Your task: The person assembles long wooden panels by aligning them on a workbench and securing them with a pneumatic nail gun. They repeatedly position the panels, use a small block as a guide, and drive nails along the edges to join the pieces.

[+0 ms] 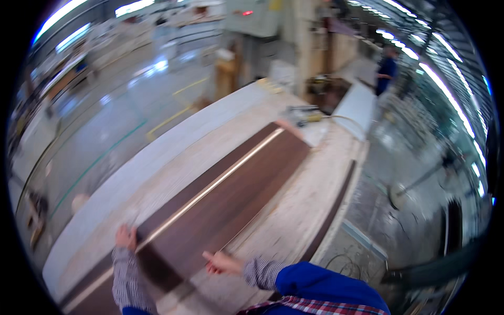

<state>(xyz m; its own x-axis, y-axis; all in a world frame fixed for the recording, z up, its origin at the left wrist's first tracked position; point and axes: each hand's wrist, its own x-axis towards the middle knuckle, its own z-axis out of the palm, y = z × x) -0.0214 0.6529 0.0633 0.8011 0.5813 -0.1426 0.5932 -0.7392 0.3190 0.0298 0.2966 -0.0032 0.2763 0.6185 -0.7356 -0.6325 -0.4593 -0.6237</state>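
A long dark brown panel (247, 181) with a shiny gold strip (210, 188) along its length lies slantwise on a pale work surface. My left hand (126, 238) is at the panel's far left edge, its fingers bent over that edge. At the opposite, near edge is my right hand (224, 263), thumb side toward the panel and the other fingers curled; blur hides the exact contact. Below my left hand, a second dark piece with a similar light strip (92, 290) runs to the lower left. I cannot tell whether the two pieces join.
A narrow dark strip (333, 202) lies along the table's right edge. A tool with a yellowish part (310, 116) and a hose rests beyond the panel's far end. Another person (387, 71) in blue stands at the back right. Metal profiles (365, 239) lie at the right.
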